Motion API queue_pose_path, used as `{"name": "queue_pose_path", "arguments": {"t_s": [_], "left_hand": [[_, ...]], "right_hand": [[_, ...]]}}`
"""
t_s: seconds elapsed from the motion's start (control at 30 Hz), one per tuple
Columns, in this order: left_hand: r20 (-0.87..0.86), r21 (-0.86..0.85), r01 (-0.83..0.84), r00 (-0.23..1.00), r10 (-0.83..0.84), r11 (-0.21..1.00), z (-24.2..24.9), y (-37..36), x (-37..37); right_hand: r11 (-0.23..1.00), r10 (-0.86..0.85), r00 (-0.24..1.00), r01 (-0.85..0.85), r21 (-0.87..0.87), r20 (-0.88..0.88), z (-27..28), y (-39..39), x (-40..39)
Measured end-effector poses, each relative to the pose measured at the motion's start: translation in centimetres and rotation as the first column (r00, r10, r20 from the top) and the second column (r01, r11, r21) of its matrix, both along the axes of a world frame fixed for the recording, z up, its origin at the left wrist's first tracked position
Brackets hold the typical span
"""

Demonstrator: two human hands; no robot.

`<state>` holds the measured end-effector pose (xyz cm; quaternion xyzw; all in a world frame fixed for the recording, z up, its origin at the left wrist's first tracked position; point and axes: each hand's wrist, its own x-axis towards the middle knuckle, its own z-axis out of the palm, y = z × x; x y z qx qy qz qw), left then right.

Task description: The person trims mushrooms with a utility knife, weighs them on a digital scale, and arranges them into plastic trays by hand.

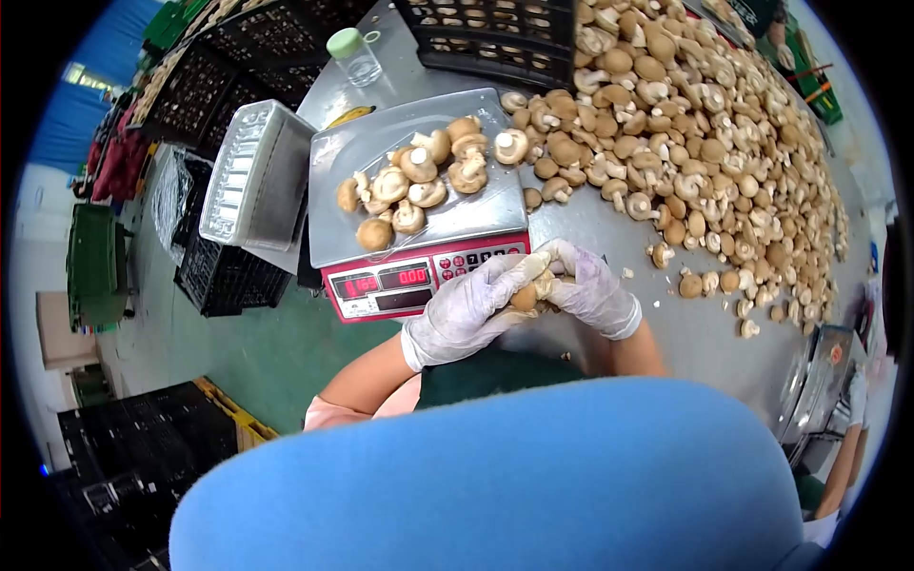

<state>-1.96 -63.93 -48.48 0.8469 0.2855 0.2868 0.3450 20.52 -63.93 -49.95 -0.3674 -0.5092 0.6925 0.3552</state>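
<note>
Close to my body, my gloved left hand (466, 314) and gloved right hand (592, 287) meet, both with fingers closed around brown mushrooms (524, 298). How many they hold is partly hidden by the fingers. Just beyond my left hand stands a red digital scale (367, 306) with lit red digits. On its metal platform (335, 157) lies a clear plastic tray (466, 211) with several mushrooms (389, 185) in it, some stem up. A large pile of loose mushrooms (705, 143) spreads over the metal table (657, 333) to the right.
A stack of clear plastic trays (257, 176) stands left of the scale. Behind are a green-lidded jar (354, 57) and a black crate (486, 43). More black crates (143, 438) sit lower left. Another person's gloved hand (857, 395) shows at far right.
</note>
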Motion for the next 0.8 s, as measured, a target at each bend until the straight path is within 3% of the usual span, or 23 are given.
{"name": "queue_pose_path", "arguments": {"t_s": [0.07, 0.1, 0.13, 0.2, 0.27, 0.33, 0.4, 0.43, 0.53, 0.6, 0.67, 0.7, 0.73, 0.8], "left_hand": [[-0.162, -0.070, -0.060, 0.986, 0.048, 0.996, 0.7, -0.3, -0.5], [-0.094, -0.033, -0.113, 0.990, 0.110, 0.993, 0.9, -0.5, -0.6], [-0.090, -0.033, -0.118, 0.989, 0.115, 0.992, 0.9, -0.6, -0.8], [-0.033, -0.029, -0.181, 0.983, 0.180, 0.983, 0.9, -0.9, -1.5], [-0.014, -0.014, -0.192, 0.981, 0.192, 0.981, 0.1, -1.0, -2.1], [-0.049, -0.062, -0.231, 0.973, 0.228, 0.971, 0.1, -1.3, -2.6], [-0.075, -0.098, -0.254, 0.966, 0.247, 0.962, 0.8, -1.3, -2.9], [-0.084, -0.090, -0.249, 0.967, 0.242, 0.964, 0.9, -1.3, -3.1], [-0.034, -0.141, -0.272, 0.962, 0.270, 0.952, 1.0, -1.4, -3.9], [0.024, -0.225, -0.281, 0.956, 0.293, 0.933, 1.8, -1.1, -4.9], [0.179, -0.133, -0.278, 0.937, 0.299, 0.951, 2.5, 0.8, -6.1], [0.142, -0.103, -0.331, 0.929, 0.343, 0.938, 3.7, 2.1, -6.5], [0.106, -0.070, -0.380, 0.916, 0.386, 0.922, 5.4, 3.7, -6.8], [-0.038, 0.452, -0.339, 0.917, 0.397, 0.825, 8.7, 7.6, -6.7]], "right_hand": [[0.978, -0.041, 0.934, -0.035, 0.205, 0.356, 0.6, 0.9, 0.4], [0.930, -0.082, 0.952, -0.034, 0.366, 0.295, -0.1, 2.4, 0.6], [0.770, -0.297, 0.919, 0.068, 0.635, 0.261, 0.0, 3.7, 0.8], [0.857, -0.346, 0.887, 0.167, 0.488, 0.305, 2.5, 6.2, 1.0], [0.545, -0.564, 0.700, -0.083, 0.834, 0.438, 2.1, 9.6, 0.8], [0.546, -0.548, 0.680, -0.150, 0.824, 0.487, 4.6, 10.8, -1.4], [0.359, -0.602, 0.618, -0.356, 0.863, 0.506, 5.1, 12.8, -3.2], [0.428, -0.579, 0.551, -0.422, 0.799, 0.601, 5.7, 13.1, -4.1], [0.425, -0.557, 0.468, -0.548, 0.720, 0.686, 4.2, 15.4, -5.2], [0.385, -0.571, 0.504, -0.533, 0.753, 0.648, 4.2, 15.7, -4.9], [0.493, -0.499, 0.661, -0.315, 0.811, 0.561, 5.0, 15.6, -4.1], [0.594, -0.474, 0.716, -0.169, 0.786, 0.512, 5.7, 15.1, -3.7], [0.603, -0.497, 0.708, -0.134, 0.787, 0.502, 5.3, 15.5, -3.0], [0.726, -0.412, 0.826, 0.042, 0.687, 0.385, 4.7, 15.1, -2.4]]}}
